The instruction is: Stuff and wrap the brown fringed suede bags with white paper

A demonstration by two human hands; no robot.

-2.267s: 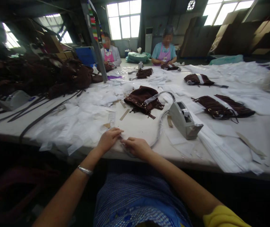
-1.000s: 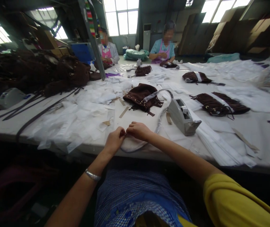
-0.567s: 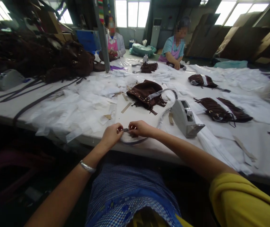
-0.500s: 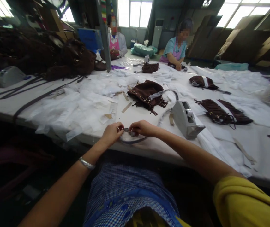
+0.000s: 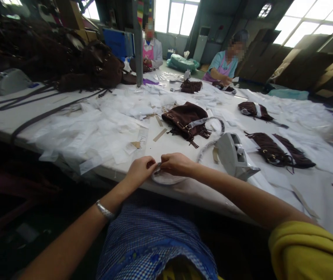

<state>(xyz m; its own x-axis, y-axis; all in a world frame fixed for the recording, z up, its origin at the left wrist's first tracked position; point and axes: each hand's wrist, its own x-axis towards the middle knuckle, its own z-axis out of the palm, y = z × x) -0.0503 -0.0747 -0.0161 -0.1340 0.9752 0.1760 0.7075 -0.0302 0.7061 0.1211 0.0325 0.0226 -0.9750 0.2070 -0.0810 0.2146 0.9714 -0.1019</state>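
Observation:
My left hand [image 5: 140, 170] and my right hand [image 5: 175, 163] meet at the table's near edge, both pinched shut on a thin strap wrapped in white paper [image 5: 166, 179]. The wrapped strap curves away past the tape dispenser [image 5: 234, 156] toward a brown fringed suede bag [image 5: 187, 118] lying flat beyond my hands. A silver bracelet [image 5: 104, 210] sits on my left wrist.
White paper sheets [image 5: 96, 132] cover the white table [image 5: 315, 186]. More brown fringed bags [image 5: 274, 149] lie to the right, a heap of brown bags [image 5: 67, 66] at back left. Two people [image 5: 224, 64] sit at the far end. A metal post [image 5: 138, 42] stands on the table.
My hands stay pinched together on the strap at the table edge. The strap's loop below my hands has gone from dark to paper-covered. The view has swung left.

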